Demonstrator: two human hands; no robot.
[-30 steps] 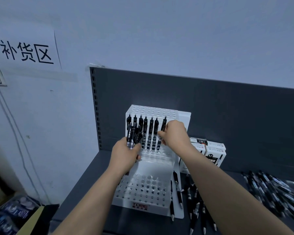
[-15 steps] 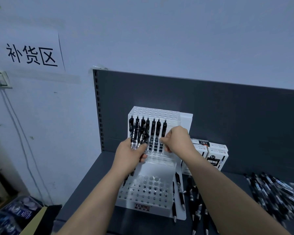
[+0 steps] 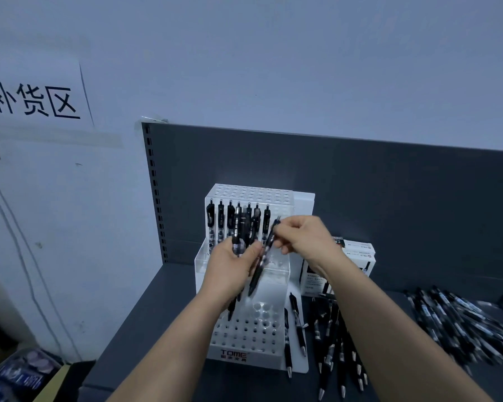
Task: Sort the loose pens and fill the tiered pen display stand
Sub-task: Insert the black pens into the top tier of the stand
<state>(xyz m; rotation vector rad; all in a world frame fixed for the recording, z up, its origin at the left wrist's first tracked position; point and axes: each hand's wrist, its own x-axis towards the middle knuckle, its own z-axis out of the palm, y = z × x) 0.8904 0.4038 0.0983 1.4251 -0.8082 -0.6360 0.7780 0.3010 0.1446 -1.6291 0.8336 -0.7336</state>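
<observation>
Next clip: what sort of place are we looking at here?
Most likely a shop's restocking corner or stockroom. The paper wall sign reads 补货区, "restocking area". Below it, a grey slotted retail shelf holds a tiered pen display stand, boxed pens and loose pens.

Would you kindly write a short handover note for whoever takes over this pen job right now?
Left hand grips a bundle of pens in front of the stand.
Right hand pinches a single pen, tilted, beside the bundle.
Done: one row of pens stands in an upper tier.
Left: front tiers unfilled; loose pens lie right of the stand, a pile farther right.
</observation>
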